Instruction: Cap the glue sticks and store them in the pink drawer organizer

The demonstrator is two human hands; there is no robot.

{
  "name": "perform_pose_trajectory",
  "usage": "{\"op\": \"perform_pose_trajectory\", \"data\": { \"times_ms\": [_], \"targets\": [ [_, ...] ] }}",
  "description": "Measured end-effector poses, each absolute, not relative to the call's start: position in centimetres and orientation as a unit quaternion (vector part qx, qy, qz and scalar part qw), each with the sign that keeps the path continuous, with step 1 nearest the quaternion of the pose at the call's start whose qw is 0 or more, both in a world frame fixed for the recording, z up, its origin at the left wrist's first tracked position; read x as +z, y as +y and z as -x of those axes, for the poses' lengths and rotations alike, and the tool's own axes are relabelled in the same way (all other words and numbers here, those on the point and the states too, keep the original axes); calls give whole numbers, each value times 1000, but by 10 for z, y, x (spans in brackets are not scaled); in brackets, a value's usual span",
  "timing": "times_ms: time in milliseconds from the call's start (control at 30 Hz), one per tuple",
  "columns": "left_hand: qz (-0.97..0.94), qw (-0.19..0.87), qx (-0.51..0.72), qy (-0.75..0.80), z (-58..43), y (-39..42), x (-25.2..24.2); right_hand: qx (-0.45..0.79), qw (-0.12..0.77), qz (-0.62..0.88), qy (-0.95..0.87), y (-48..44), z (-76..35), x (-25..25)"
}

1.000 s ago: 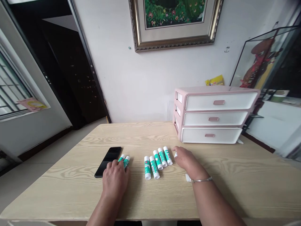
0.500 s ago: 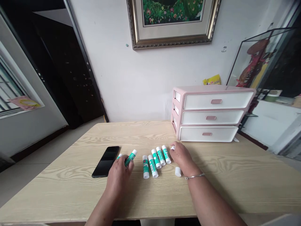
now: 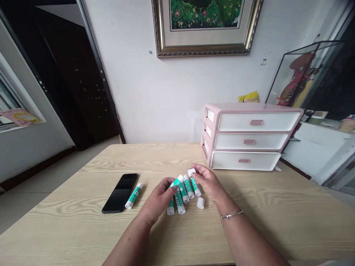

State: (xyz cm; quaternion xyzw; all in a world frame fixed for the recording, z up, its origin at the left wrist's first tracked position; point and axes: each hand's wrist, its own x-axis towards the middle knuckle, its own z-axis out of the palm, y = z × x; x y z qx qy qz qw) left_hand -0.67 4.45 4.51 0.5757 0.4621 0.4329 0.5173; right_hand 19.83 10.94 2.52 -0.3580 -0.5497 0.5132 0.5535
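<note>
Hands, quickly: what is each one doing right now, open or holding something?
Left hand: closed, holding a green-and-white glue stick.
Right hand: closed, pinching a white glue stick cap.

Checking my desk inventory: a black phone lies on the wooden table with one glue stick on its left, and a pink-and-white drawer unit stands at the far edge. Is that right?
No: the glue stick lies to the right of the black phone, as the head view shows. The rest stands.
</note>
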Motion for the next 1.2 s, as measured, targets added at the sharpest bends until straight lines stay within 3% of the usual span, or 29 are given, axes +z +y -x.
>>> {"op": "perform_pose_trajectory", "data": {
  "times_ms": [700, 1033, 1200],
  "targets": [
    [-605, 516, 426, 431, 17, 34, 31, 528, 481, 319, -623, 87, -188, 35],
    [-600, 511, 430, 440, 18, 33, 30, 396, 441, 343, -728, 78, -181, 39],
    [-587, 523, 432, 443, 17, 35, 30, 401, 440, 324, -735, 74, -176, 39]
  ]
}}
